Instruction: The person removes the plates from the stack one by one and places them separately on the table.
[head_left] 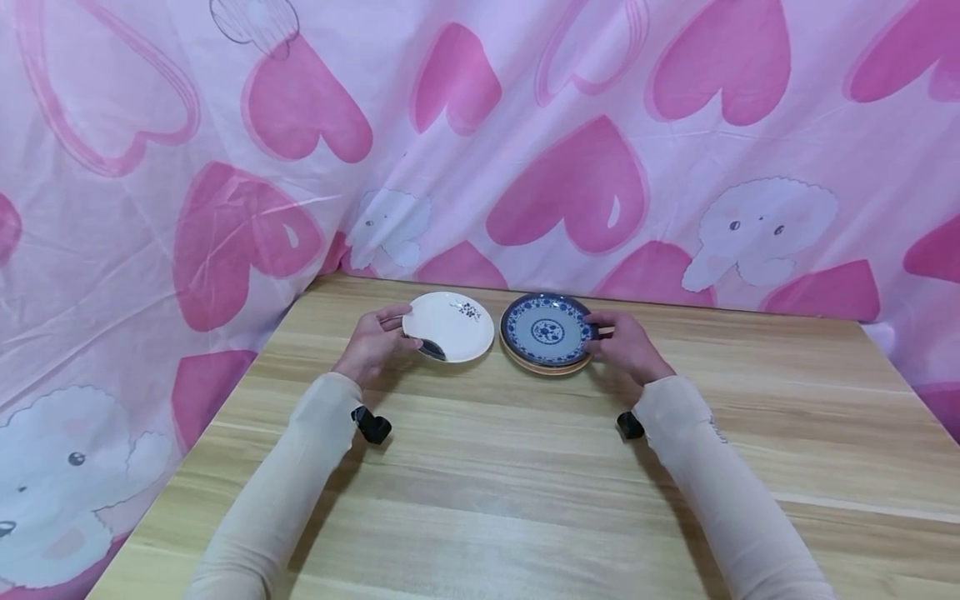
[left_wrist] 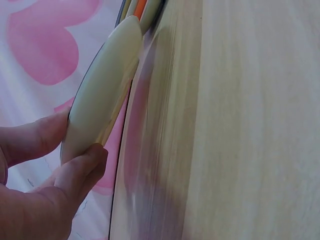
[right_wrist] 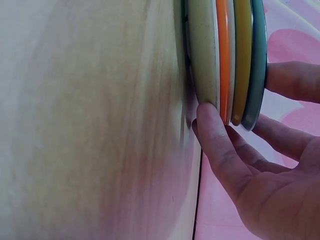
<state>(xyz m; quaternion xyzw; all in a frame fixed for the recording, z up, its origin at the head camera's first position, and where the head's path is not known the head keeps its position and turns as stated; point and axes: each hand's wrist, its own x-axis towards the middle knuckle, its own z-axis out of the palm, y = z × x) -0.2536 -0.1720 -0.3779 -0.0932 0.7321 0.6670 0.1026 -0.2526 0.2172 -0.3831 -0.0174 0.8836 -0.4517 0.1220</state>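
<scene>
On the left in the head view, my left hand (head_left: 375, 344) grips the edge of a white plate (head_left: 457, 321) with a dark floral sprig and a dark patch on its rim. Thumb and fingers take the plate (left_wrist: 102, 95) from its two faces in the left wrist view, and its pale underside shows above the table. Just right of it is a stack of plates with a blue-and-white floral plate (head_left: 546, 321) on top. My right hand (head_left: 626, 346) holds the stack by its right edge. Cream, orange (right_wrist: 223, 60), mustard and teal rims show in the right wrist view.
The wood-grain table (head_left: 480, 500) extends towards me and to the right. Behind and left of it hangs a pink curtain (head_left: 420, 158) with hearts and cartoon animals, close to the table's back edge. A small black device (head_left: 372, 425) sits at each wrist.
</scene>
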